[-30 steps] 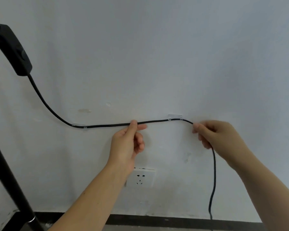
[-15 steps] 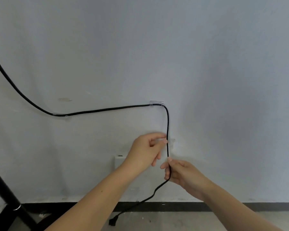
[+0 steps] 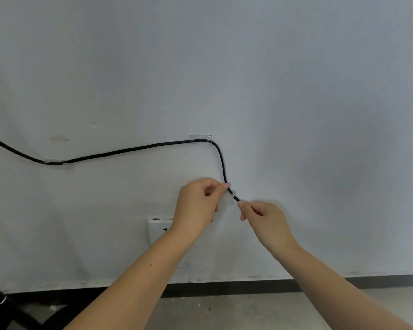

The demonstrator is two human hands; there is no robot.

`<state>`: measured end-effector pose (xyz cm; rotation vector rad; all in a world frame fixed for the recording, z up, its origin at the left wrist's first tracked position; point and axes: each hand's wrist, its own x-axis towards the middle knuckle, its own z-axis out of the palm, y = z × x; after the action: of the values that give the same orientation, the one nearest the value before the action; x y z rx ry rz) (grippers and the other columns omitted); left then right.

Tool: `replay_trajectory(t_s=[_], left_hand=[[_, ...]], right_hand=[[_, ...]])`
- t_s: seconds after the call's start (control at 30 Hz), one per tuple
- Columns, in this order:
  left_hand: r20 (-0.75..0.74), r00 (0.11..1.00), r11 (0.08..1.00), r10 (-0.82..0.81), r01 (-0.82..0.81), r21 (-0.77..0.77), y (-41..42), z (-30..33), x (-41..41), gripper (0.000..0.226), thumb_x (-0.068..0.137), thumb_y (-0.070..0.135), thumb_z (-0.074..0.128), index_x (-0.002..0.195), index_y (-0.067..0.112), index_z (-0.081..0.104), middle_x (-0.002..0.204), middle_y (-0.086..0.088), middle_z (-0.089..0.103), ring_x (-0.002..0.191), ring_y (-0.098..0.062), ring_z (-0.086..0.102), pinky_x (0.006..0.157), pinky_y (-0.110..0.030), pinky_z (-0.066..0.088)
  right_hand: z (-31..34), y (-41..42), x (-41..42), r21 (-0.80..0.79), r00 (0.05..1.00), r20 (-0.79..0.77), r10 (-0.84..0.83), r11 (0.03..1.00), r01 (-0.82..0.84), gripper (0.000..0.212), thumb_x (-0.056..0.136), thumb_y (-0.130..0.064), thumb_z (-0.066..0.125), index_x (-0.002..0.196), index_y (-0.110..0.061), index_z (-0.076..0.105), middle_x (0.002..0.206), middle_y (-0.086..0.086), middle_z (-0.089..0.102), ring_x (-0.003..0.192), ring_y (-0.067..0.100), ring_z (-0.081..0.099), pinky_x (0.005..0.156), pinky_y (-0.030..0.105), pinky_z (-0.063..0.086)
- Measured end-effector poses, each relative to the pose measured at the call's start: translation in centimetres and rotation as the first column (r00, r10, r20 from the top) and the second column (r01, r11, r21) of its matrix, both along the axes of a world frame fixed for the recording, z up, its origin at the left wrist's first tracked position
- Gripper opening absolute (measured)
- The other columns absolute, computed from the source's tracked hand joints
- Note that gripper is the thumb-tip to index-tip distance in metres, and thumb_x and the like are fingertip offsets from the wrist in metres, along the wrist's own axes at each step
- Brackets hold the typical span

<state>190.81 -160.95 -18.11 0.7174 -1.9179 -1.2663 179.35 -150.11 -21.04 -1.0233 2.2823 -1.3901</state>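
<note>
A black cable [image 3: 129, 151] runs along the white wall through two clear clips, a left clip [image 3: 56, 162] and an upper clip [image 3: 200, 138], then bends down. My left hand [image 3: 198, 206] pinches the cable just above a third small clear clip [image 3: 232, 194]. Just below that clip, my right hand [image 3: 265, 217] pinches the cable with finger and thumb. The cable sits at the third clip between my two hands. Its lower end is hidden behind my right hand and arm.
A white wall socket [image 3: 157, 228] is partly hidden behind my left wrist. A black stand leg [image 3: 0, 303] crosses the bottom left corner. A dark skirting strip [image 3: 248, 285] meets the grey floor [image 3: 224, 310].
My hands left the horizontal run, took the cable below the upper clip, then moved closer together at the third clip. The cable's hanging part now slants right. The view has shifted.
</note>
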Motion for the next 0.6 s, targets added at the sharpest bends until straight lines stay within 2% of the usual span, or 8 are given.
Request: replay_trajectory(t_s=[0.07,0.1,0.17,0.23,0.33,0.5,0.6], left_hand=[[0.019,1.0,1.0,-0.018,0.018,0.003,0.0,-0.1,-0.3,0.026,0.086,0.029,0.061,0.061,0.022,0.066,0.04,0.007,0.051,0.029,-0.01,0.041,0.038,-0.018,0.038],[0.027,0.999,1.0,-0.025,0.025,0.004,0.0,-0.1,-0.5,0.025,0.086,0.029,0.061,0.064,0.018,0.067,0.042,0.006,0.051,0.029,-0.01,0.041,0.038,-0.018,0.038],[0.036,0.999,1.0,-0.03,0.029,0.01,0.0,-0.1,-0.7,0.027,0.086,0.028,0.061,0.067,0.01,0.068,0.041,0.005,0.052,0.029,-0.01,0.041,0.039,-0.018,0.038],[0.04,0.999,0.999,-0.036,0.035,0.029,-0.1,-0.1,-0.7,0.029,0.086,0.028,0.061,0.067,0.009,0.068,0.039,0.007,0.051,0.029,-0.01,0.041,0.039,-0.016,0.037],[0.042,0.998,0.997,-0.055,0.053,0.047,-0.6,0.1,-0.3,0.027,0.087,0.029,0.06,0.069,0.011,0.071,0.036,0.008,0.05,0.028,-0.009,0.041,0.038,-0.013,0.035],[0.053,0.996,0.996,-0.068,0.066,0.053,-1.8,0.1,1.9,0.026,0.088,0.03,0.059,0.071,0.015,0.071,0.036,0.008,0.05,0.027,-0.008,0.041,0.036,-0.011,0.031],[0.171,0.979,0.992,-0.113,0.103,0.067,-2.9,-0.5,4.0,0.027,0.09,0.023,0.055,0.068,0.012,0.066,0.037,0.007,0.053,0.028,-0.009,0.046,0.035,-0.013,0.034]], right_hand=[[-0.5,0.1,-0.2,-0.024,0.998,-0.064,0.001,1.0,-0.002,0.041,0.091,-0.038,0.053,0.053,-0.022,0.055,0.036,-0.01,0.037,0.034,0.005,0.034,0.04,0.012,0.03],[-1.0,0.2,-0.2,-0.027,0.999,-0.047,0.013,1.0,-0.014,0.04,0.093,-0.037,0.051,0.056,-0.023,0.056,0.039,-0.009,0.039,0.036,0.005,0.035,0.043,0.012,0.031],[-2.2,0.5,0.0,-0.009,0.993,0.087,0.08,0.997,-0.079,0.035,0.097,-0.034,0.045,0.068,-0.023,0.062,0.048,-0.007,0.046,0.043,0.004,0.042,0.054,0.019,0.041],[-3.5,0.7,0.6,0.014,0.947,0.279,0.162,0.985,-0.173,0.033,0.1,-0.031,0.039,0.086,-0.02,0.067,0.057,-0.003,0.058,0.053,0.005,0.055,0.067,0.028,0.052],[-4.4,-0.1,1.8,0.01,0.88,0.433,0.196,0.975,-0.223,0.036,0.101,-0.03,0.034,0.096,-0.014,0.065,0.067,0.0,0.067,0.068,0.014,0.065,0.082,0.037,0.055],[-4.3,-2.4,4.3,-0.05,0.811,0.536,0.232,0.968,-0.245,0.037,0.103,-0.027,0.027,0.092,-0.01,0.059,0.077,0.005,0.07,0.072,0.015,0.07,0.076,0.031,0.055],[-4.2,-2.8,4.8,-0.024,0.812,0.534,0.235,0.964,-0.264,0.036,0.103,-0.023,0.027,0.086,-0.009,0.055,0.079,0.008,0.069,0.075,0.019,0.069,0.077,0.03,0.055]])
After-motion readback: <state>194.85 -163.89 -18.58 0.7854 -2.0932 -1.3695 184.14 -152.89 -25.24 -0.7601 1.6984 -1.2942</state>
